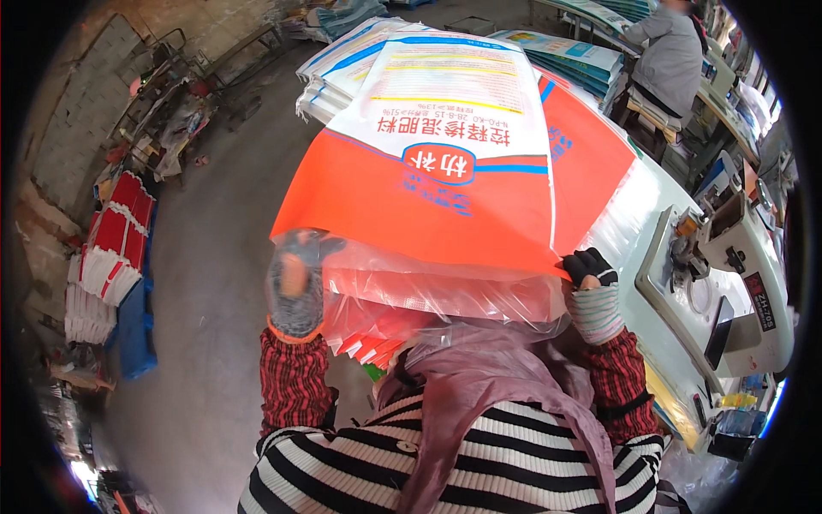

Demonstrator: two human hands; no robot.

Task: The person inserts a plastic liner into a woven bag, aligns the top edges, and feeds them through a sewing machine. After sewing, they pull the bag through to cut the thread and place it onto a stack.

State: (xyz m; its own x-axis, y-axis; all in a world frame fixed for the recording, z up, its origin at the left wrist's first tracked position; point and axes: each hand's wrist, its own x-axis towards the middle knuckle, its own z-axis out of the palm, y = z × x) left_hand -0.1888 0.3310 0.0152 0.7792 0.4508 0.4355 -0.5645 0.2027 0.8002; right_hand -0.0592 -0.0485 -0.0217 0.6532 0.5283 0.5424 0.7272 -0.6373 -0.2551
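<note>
A white and orange woven plastic sack with blue and yellow bands lies spread before me, its open-mouth edge toward my body. Clear plastic film shows beneath that edge, over more red-orange sacks. My right hand, in a striped glove with black fingertips, is closed on the sack's near right corner. At the near left corner is my left hand, in a grey glove with an orange cuff. It is blurred, its thumb side toward the film, and its other fingers are hidden at the sack's edge.
A white sewing machine stands on the table at the right. Stacked sacks lie at the far side. Red and white bundles rest on a blue pallet at the left. Another person sits at the far right.
</note>
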